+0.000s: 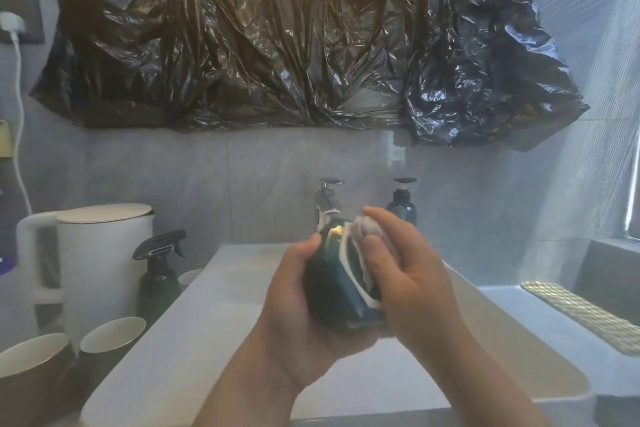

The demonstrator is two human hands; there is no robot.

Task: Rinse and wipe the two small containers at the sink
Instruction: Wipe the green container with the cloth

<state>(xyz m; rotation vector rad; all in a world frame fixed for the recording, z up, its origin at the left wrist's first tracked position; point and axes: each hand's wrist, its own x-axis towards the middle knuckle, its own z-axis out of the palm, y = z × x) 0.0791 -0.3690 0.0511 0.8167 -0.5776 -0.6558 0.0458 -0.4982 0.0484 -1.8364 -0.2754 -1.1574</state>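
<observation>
Over the white sink (194, 329) my left hand (291, 308) grips a small dark green container (332, 284) with a white rim, tilted on its side with its mouth toward the right. My right hand (412, 274) holds a crumpled pale cloth (363, 236) and presses it into the container's mouth. The chrome tap (327, 201) stands right behind the container; whether water runs from it I cannot tell. Two more dark cups with pale insides, one (110, 340) and another (31, 371), sit on the counter at the lower left.
A white kettle (97, 253) and a dark spray bottle (157, 281) stand left of the sink. A dark pump bottle (403, 204) is right of the tap. A woven mat (581, 315) lies on the right counter. Black plastic sheeting (277, 38) covers the wall above.
</observation>
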